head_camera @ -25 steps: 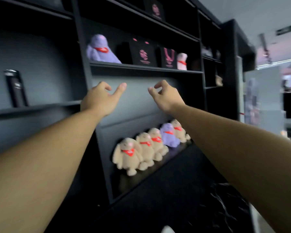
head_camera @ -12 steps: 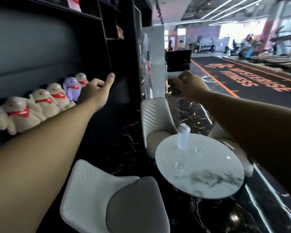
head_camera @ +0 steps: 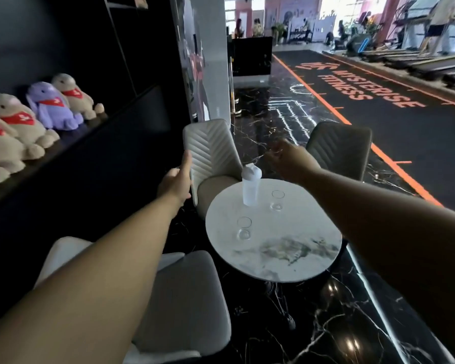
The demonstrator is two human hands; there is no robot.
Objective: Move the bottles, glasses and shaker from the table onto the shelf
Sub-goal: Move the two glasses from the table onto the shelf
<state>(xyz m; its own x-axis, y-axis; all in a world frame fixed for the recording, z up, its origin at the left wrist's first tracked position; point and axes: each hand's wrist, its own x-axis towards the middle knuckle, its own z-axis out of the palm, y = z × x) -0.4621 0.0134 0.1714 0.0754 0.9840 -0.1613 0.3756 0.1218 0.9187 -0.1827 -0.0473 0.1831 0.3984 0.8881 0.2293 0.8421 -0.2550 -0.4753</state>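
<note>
So I'm reaching both arms out toward the round white marble bench (head_camera: 273, 258), and neither hand is holding anything. My right hand (head_camera: 289, 160) is hanging loosely half-curled, a bit blurry, just past the far edge of the bench. My left hand (head_camera: 175, 181) is flat with the fingers together, off the bench's left side, in front of the white quilted chair (head_camera: 210, 151).

The frosted white plastic shaker (head_camera: 250, 185) is standing upright near the far edge, long axis straight up, cap on. It's sitting below and slightly left of my right hand, so I'm guessing that's the nearer hand for a wrap around its side. One clear drinking glass (head_camera: 277, 200) is just to the shaker's right, and another clear glass (head_camera: 244, 227) is closer to me toward the left edge, which looks like the left hand's job. I'm not seeing any bottles on the bench. The dark shelf (head_camera: 95, 143) with the plush toys (head_camera: 13, 124) is running along my left.
</note>
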